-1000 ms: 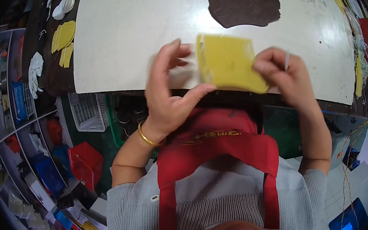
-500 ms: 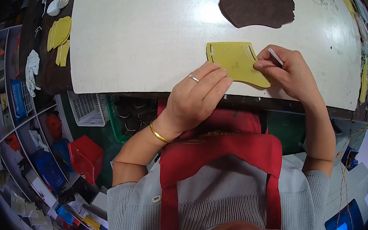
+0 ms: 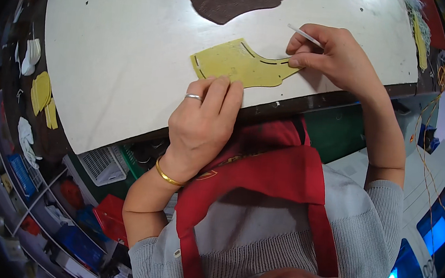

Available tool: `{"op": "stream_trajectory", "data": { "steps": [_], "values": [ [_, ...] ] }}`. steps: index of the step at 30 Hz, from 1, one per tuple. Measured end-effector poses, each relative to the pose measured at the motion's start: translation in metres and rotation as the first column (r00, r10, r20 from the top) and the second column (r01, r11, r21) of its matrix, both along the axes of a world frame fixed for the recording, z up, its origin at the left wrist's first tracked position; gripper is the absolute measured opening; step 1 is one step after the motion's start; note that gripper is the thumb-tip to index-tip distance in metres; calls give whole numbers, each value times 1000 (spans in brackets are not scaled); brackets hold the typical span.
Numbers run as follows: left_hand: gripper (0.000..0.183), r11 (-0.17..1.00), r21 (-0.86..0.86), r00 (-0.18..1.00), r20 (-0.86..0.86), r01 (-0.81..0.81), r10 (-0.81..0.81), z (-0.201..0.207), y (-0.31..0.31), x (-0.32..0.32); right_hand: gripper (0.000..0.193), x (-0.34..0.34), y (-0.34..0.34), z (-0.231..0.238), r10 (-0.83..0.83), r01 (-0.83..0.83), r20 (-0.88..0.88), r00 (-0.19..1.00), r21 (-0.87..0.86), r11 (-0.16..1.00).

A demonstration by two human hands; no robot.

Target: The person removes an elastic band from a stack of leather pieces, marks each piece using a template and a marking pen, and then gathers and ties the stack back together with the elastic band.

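A flat yellow template (image 3: pixel 230 59) with dark slots near its edges lies on the white tabletop (image 3: pixel 117 64). Its narrow tail points right. My left hand (image 3: pixel 203 118), with a ring and a gold bangle, rests its outstretched fingers on the template's near edge. At the tail, my right hand (image 3: pixel 337 59) presses with its thumb; the fingers beneath are partly hidden. The same hand grips a thin white pen-like stick (image 3: pixel 303 34), which sticks out to the upper left. Beyond the template lie dark brown leather-like pieces (image 3: pixel 230 0).
Yellow pieces (image 3: pixel 40 92) and a white glove (image 3: pixel 26 141) lie on the dark left border. A white basket (image 3: pixel 103 166) and a red bin (image 3: pixel 113 217) stand below the table. Tangled cords (image 3: pixel 442 77) hang at the right, and shelves line the left.
The whole view has turned and shifted. The template's tail shows more fully beside my right hand, with more slots visible. The stick now points out past my fingers. Both hands stay at the template.
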State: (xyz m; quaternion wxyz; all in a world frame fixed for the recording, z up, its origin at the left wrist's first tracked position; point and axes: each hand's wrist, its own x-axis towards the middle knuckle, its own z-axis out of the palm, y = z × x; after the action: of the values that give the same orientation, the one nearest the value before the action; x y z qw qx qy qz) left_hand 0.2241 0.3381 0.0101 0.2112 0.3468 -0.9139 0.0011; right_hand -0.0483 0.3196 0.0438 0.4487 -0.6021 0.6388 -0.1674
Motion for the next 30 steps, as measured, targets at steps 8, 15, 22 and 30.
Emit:
{"op": "stream_trajectory", "data": {
  "steps": [8, 15, 22, 30],
  "values": [
    [42, 996, -41, 989, 128, 75, -69, 6, 2, -11, 15, -3, 14, -9, 24, -45, -97, 995, -225, 973],
    [39, 989, 40, 969, 201, 140, -145, 4, 11, -25, 20, -13, -10, 12, -67, -227, -372, 926, -690, 688],
    [39, 992, -121, 997, 63, 42, -35, -10, 26, -35, 25, 78, -30, 14, 511, -473, -44, 858, -454, 755],
    [37, 999, -46, 995, 99, 20, -15, 0, 27, -39, 17, 106, -64, -16, 401, -593, -441, 803, -662, 459]
  ]
}}
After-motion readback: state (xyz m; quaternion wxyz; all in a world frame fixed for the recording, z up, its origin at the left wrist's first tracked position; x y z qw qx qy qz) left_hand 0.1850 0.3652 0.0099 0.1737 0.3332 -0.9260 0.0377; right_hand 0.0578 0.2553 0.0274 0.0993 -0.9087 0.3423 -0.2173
